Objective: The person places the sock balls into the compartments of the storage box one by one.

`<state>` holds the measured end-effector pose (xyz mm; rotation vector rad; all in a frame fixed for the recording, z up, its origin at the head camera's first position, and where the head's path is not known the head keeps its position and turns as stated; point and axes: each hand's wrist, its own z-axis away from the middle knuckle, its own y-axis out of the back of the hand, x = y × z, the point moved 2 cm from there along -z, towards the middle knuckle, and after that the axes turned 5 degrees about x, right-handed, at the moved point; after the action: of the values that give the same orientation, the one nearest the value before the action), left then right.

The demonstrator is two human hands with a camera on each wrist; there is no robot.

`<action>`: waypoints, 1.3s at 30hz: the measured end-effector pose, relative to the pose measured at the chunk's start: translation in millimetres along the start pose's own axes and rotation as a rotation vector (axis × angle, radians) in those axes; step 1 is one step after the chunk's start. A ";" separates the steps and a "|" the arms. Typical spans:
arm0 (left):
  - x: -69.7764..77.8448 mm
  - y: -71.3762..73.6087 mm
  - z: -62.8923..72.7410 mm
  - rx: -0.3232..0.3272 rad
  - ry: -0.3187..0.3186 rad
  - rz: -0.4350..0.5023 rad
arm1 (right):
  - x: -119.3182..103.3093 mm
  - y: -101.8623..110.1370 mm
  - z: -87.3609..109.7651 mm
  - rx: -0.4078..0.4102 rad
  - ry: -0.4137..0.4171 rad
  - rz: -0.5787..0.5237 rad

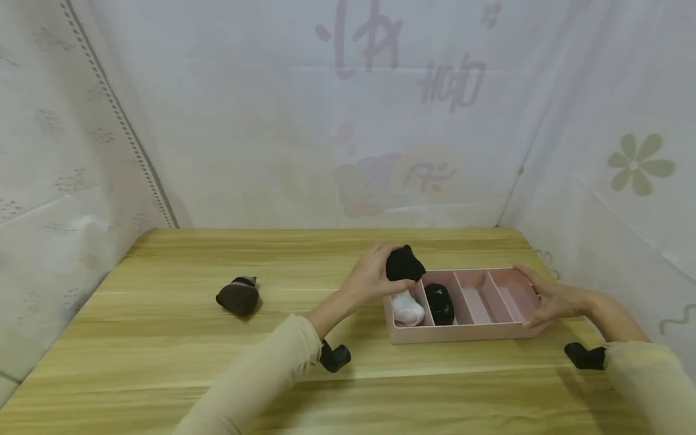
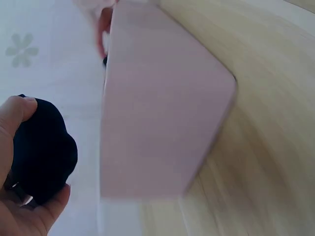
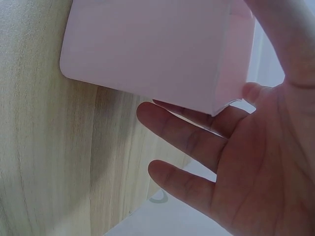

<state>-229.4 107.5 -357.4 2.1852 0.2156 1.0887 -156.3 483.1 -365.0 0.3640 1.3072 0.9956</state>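
Observation:
My left hand (image 1: 375, 275) grips a balled-up black sock (image 1: 405, 264) just above the left end of a pink divided box (image 1: 462, 332). In the left wrist view the dark sock (image 2: 44, 150) sits between thumb and fingers, beside the box wall (image 2: 157, 108). Inside the leftmost compartment lies a white bundle (image 1: 408, 309), likely a sock; a black bundle (image 1: 439, 304) fills the one beside it. My right hand (image 1: 560, 299) holds the box's right end, some fingers spread away from the wall in the right wrist view.
A brown balled sock with a grey striped part (image 1: 239, 297) lies on the left of the wooden table (image 1: 163, 362). Patterned white cloth (image 1: 261, 133) hangs behind and at both sides. Black wrist-worn pieces (image 1: 334, 356) show near both sleeves.

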 end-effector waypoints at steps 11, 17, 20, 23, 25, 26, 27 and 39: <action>41.3 -57.5 -34.9 -0.153 -0.125 -0.039 | -1.4 -3.2 -3.0 -0.003 -0.043 0.004; 56.7 -75.1 -44.4 -0.161 -0.198 -0.064 | -0.8 -2.5 -3.5 -0.018 -0.054 -0.017; 59.4 -82.9 -46.7 -0.177 -0.214 -0.103 | -0.8 -2.3 -2.7 -0.029 -0.061 -0.025; 60.8 -90.0 -48.8 -0.197 -0.236 -0.151 | -1.1 -1.9 -1.4 -0.020 -0.052 -0.004; 61.6 -94.1 -50.1 -0.211 -0.252 -0.184 | -1.1 -1.6 -0.8 -0.015 -0.050 0.006; 61.8 -96.0 -50.4 -0.217 -0.263 -0.203 | -1.1 -1.7 -0.8 -0.014 -0.051 0.006; 62.0 -97.9 -50.8 -0.224 -0.272 -0.223 | -1.0 -1.9 -1.0 -0.016 -0.053 0.003; 67.4 -115.3 -54.9 -0.297 -0.323 -0.415 | -0.8 -2.2 -1.6 -0.028 -0.077 -0.021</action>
<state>-211.4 250.6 -364.3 1.9005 0.3212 0.4944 -156.8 480.8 -366.5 0.3633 1.2238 0.9724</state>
